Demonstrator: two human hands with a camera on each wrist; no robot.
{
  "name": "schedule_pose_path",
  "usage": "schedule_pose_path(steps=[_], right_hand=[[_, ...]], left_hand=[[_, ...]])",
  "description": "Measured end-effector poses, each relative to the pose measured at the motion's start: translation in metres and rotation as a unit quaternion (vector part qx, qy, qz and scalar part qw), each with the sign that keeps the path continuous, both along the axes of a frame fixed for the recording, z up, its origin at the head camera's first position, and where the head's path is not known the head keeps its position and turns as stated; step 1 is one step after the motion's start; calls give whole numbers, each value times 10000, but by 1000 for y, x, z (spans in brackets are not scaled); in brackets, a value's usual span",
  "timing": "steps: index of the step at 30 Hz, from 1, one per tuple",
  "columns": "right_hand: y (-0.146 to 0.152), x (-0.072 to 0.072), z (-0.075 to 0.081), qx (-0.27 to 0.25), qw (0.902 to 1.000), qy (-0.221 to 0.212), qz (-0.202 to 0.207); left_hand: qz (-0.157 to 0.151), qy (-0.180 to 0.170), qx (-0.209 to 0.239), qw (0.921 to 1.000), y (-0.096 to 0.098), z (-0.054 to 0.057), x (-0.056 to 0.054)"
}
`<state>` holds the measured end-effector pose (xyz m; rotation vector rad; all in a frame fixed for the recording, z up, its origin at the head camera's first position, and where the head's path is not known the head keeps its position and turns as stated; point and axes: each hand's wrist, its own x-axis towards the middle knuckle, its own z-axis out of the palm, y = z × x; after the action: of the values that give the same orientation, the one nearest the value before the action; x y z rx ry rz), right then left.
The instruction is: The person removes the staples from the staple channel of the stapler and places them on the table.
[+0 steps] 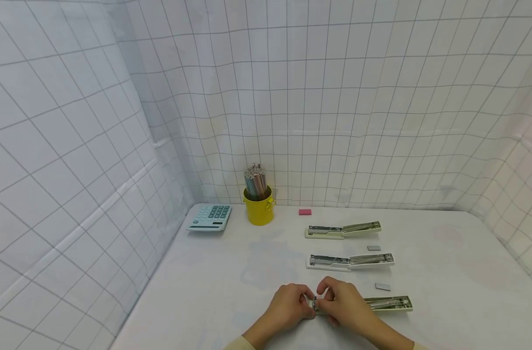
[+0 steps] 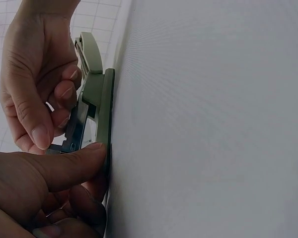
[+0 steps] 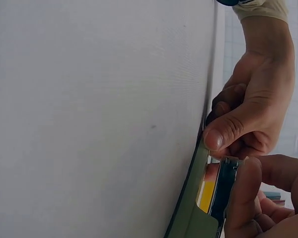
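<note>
A pale green stapler (image 1: 390, 304) lies folded open on the white table, its base toward my left and its raised cover toward my right. My left hand (image 1: 287, 306) grips the end of the base (image 2: 106, 124), its thumb (image 2: 82, 161) laid on the base's top side. My right hand (image 1: 344, 304) is curled at the front of the stapler's dark metal magazine (image 3: 224, 191). Its thumb and index finger meet there in the right wrist view and appear to pinch the magazine end. Anything small between those fingertips is hidden.
Behind lie a white opened stapler (image 1: 351, 261) and another pale green one (image 1: 342, 230). Two small grey bars, like staple strips, lie on the right: a nearer bar (image 1: 382, 287) and a farther bar (image 1: 373, 248). Farther back are a pink block (image 1: 305, 212), a yellow pencil bucket (image 1: 260, 211) and a calculator (image 1: 210, 217).
</note>
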<state>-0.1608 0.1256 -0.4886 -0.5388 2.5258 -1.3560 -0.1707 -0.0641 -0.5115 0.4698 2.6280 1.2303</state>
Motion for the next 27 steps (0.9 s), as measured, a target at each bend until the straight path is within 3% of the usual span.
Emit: schedule_pose_path(steps=[8, 13, 20, 23, 27], right_hand=[[-2, -2, 2, 113, 9988, 257, 403], [-3, -4, -1, 321, 9983, 358, 318], [3, -3, 5, 315, 9987, 395, 98], [14, 1, 14, 106, 9996, 222, -120], [39, 7, 27, -425, 9966, -539, -452]], left_hand=[[-39, 126, -45, 9999, -1, -3, -1], [-79, 317, -79, 9994, -1, -4, -1], [-72, 235, -112, 9996, 0, -4, -1], [-52, 239, -174, 9995, 0, -3, -1], [-33, 216, -171, 9996, 0, -3, 0]])
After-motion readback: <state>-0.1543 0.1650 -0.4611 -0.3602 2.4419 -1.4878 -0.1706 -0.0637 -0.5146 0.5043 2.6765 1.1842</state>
